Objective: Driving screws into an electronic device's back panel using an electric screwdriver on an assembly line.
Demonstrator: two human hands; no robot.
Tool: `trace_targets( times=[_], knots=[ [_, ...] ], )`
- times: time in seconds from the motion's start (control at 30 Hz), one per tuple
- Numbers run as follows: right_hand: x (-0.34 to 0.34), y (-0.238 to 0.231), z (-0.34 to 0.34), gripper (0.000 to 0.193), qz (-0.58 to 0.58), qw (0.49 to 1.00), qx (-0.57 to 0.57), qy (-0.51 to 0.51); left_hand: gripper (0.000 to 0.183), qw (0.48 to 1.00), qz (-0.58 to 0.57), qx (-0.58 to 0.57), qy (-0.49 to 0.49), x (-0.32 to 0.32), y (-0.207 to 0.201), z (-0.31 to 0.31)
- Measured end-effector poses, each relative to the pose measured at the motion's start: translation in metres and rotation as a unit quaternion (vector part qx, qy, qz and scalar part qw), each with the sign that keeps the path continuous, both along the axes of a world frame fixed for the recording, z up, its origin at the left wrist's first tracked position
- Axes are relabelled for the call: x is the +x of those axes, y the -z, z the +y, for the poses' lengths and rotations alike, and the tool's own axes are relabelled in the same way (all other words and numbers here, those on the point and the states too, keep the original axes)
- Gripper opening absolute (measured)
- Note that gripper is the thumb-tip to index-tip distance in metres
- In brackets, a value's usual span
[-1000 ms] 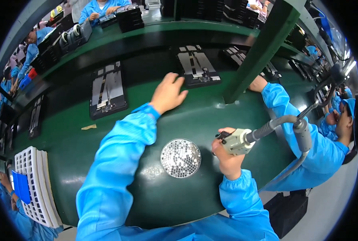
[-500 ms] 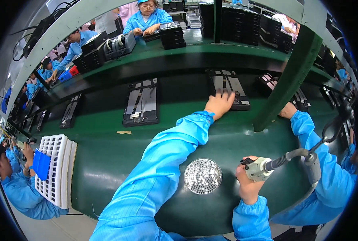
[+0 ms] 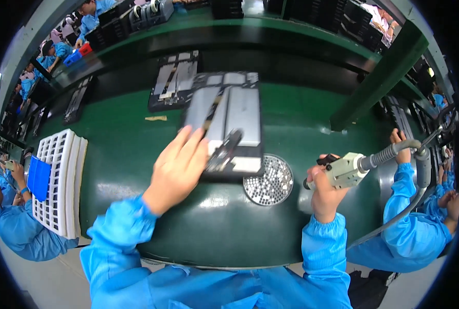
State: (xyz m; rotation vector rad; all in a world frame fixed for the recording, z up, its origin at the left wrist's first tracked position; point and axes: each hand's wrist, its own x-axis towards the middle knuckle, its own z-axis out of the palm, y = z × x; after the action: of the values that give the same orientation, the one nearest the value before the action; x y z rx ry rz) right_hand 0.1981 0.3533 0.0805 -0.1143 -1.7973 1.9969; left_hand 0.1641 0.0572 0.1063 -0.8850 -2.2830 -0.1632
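My left hand (image 3: 180,167) grips the near left edge of an opened tablet (image 3: 247,110), a black frame with grey battery plates and a dark strip between them. The tablet is blurred by motion, and its near right corner covers part of a round silver dish (image 3: 271,188) of small shiny pieces. My left thumb is hidden. In my right hand (image 3: 326,193), to the right of the dish, is a pale electric screwdriver (image 3: 347,170) with a black lever and a ribbed grey cable. Its tip cannot be made out.
A second opened tablet (image 3: 170,82) lies just beyond mine, on a dark strip. White plastic trays (image 3: 59,180) with a blue piece stand at the left. A green post (image 3: 379,77) rises at the right. Co-workers in blue sleeves (image 3: 402,195) sit on both sides.
My left hand has drawn a tablet from the dark strip toward me and to the left. My right hand still holds the screwdriver. The view has tipped downward.
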Motion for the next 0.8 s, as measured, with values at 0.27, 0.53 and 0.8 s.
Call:
trace_targets(
  times=[0.27,0.53,0.8],
  knots=[
    [-0.008,-0.004,-0.016,0.032,0.047,0.998,0.000,-0.033,0.038,0.981,-0.156,-0.094,-0.065,0.086,0.029,-0.033],
    [-0.007,0.001,-0.012,0.031,0.057,0.998,-0.002,-0.029,0.050,0.961,-0.276,0.004,0.017,0.074,0.014,-0.009],
    [-0.008,0.001,-0.015,0.030,0.041,0.998,0.048,-0.009,0.030,0.959,-0.270,0.075,0.048,0.046,0.037,0.010]
  ],
)
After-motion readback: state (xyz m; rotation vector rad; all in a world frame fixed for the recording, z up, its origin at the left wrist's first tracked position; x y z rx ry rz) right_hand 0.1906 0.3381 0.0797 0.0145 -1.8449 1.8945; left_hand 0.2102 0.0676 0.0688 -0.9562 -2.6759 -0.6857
